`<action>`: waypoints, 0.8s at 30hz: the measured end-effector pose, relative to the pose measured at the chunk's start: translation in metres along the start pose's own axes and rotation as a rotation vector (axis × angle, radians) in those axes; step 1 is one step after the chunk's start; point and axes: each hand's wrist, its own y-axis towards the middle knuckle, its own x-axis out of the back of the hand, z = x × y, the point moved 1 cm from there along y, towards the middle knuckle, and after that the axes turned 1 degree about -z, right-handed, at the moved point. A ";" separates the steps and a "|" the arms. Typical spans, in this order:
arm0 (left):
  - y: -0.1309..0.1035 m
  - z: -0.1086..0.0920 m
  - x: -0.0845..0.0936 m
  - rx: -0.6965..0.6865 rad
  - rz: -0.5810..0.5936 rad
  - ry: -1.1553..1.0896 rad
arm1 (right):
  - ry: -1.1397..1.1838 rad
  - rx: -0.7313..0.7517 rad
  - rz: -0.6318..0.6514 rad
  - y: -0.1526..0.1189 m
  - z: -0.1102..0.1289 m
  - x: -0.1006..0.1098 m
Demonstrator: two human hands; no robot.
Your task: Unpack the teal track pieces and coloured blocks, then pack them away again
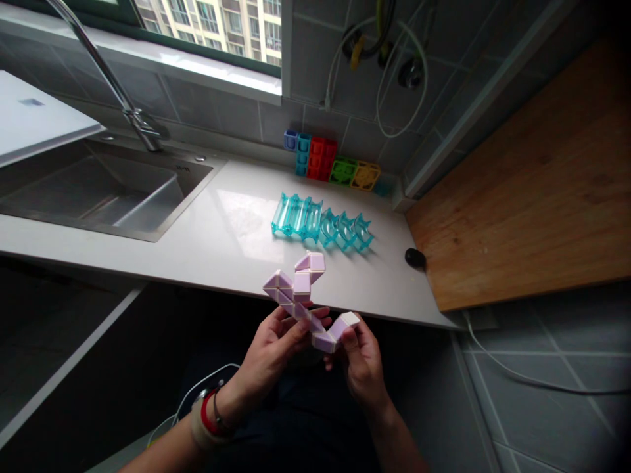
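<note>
A purple and white snake puzzle (pixel 302 287), bent into a zigzag of wedge segments, is held up between both hands in front of the counter's edge. My left hand (pixel 277 348) grips its middle, the thumb lying along the segments and the other fingers behind. At the lower right end, my right hand (pixel 362 364) pinches the last segments, close to a white end face. The puzzle's upper part stands free of both hands and overlaps the counter in view.
Clear teal plastic pieces (pixel 298 218) lie on the white counter (pixel 236 256). Behind them, colourful plastic blocks (pixel 321 159) line the wall. A sink (pixel 162 226) with a faucet (pixel 106 72) is at left; a black object (pixel 415 258) lies by a wooden board (pixel 517 184) at right.
</note>
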 end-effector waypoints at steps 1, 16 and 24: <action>0.000 0.000 -0.001 0.010 0.016 -0.013 | 0.004 0.009 -0.006 -0.001 -0.001 0.000; 0.007 -0.004 0.017 0.169 0.212 -0.034 | 0.231 -0.364 0.155 0.018 0.005 0.020; 0.014 0.000 0.021 0.244 0.176 0.031 | 0.247 -0.330 0.130 0.020 -0.001 0.020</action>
